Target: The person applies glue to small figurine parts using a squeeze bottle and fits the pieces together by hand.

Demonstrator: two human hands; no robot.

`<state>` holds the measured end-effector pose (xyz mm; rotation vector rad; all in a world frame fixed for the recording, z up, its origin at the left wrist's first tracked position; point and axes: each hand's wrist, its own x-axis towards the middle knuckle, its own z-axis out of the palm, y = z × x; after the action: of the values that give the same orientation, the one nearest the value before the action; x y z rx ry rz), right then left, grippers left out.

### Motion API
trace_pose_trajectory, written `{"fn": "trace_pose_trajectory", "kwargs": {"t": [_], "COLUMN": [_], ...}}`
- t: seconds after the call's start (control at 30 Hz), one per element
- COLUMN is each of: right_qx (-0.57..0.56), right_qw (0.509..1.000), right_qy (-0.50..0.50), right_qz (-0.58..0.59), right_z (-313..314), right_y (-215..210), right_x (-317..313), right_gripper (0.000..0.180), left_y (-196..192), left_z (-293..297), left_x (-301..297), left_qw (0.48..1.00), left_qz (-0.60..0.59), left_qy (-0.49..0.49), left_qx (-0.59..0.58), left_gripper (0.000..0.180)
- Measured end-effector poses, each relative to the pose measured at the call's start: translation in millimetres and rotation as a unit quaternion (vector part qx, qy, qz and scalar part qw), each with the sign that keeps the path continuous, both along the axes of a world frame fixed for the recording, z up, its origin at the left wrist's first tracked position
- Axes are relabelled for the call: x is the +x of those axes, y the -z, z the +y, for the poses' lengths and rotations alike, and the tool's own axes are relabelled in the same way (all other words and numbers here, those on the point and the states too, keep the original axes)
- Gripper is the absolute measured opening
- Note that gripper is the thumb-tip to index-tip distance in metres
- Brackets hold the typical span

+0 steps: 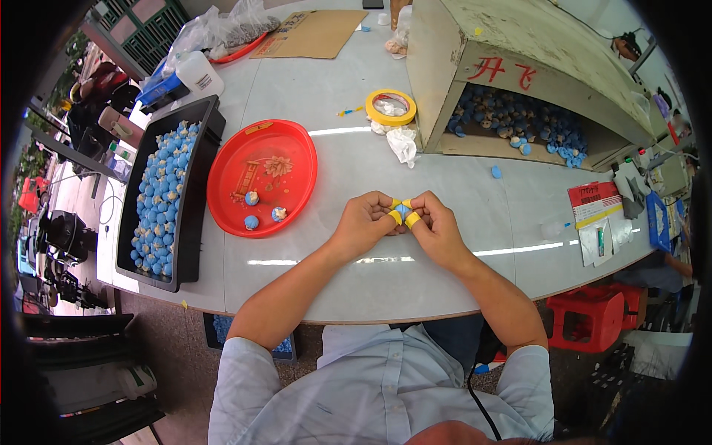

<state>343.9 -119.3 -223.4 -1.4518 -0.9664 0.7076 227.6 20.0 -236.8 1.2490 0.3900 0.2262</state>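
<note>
Between my two hands, over the middle of the table, is a small blue rounded piece (402,210). The fingers of my left hand (365,222) pinch it from the left, and those of my right hand (436,228) pinch it from the right. Yellow tape is wrapped round several of my fingertips. Most of the piece is hidden by the fingers. To the left, a red round tray (297,170) holds three blue-and-cream pieces, one of them a small ball (251,222). Beyond it, a black bin (194,245) is filled with many similar blue pieces.
At the right, a worn cream box-like cabinet (445,81) has a heap of blue pieces inside. A yellow tape roll (391,107) and crumpled tissue (403,146) lie beside it. Cardboard (319,33) and a white jug (199,74) stand farther back. Red stools (589,319) are below right.
</note>
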Motion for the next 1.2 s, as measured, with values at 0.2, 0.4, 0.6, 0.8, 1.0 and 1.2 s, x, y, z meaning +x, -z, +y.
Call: {"fn": "trace_pose_trajectory", "kwargs": {"t": [0.2, 0.4, 0.6, 0.8, 1.0, 1.2], "right_qx": [0.005, 0.010, 0.020, 0.028, 0.028, 0.022], "right_qw": [1.000, 1.000, 1.000, 0.999, 1.000, 1.000], "right_qy": [-0.006, -0.003, -0.002, 0.007, 0.006, -0.006], "right_qz": [-0.002, 0.005, -0.008, -0.021, -0.012, 0.019], "right_z": [-0.8, -1.4, -1.5, -1.9, -2.2, -3.9], "right_y": [2.5, 5.5, 7.2, 8.3, 8.1, -0.9], "right_x": [3.4, 3.2, 2.5, 1.5, 2.3, 4.9], "right_gripper": [0.010, 0.010, 0.011, 0.011, 0.011, 0.010], "left_y": [1.0, 1.1, -0.3, -0.8, -0.6, -8.1], "left_z": [1.5, 2.4, 5.3, 5.2, 5.3, 3.4], "left_x": [-0.6, -0.6, -2.1, -2.2, -2.2, -2.0], "left_qw": [1.000, 1.000, 0.999, 0.999, 0.999, 0.998], "left_qz": [-0.011, -0.016, -0.002, -0.014, -0.023, -0.025], "left_qy": [0.012, 0.017, 0.034, 0.039, 0.041, 0.033], "left_qx": [-0.007, -0.012, -0.002, -0.009, -0.018, -0.041], "left_gripper": [0.018, 0.019, 0.017, 0.017, 0.017, 0.019]}}
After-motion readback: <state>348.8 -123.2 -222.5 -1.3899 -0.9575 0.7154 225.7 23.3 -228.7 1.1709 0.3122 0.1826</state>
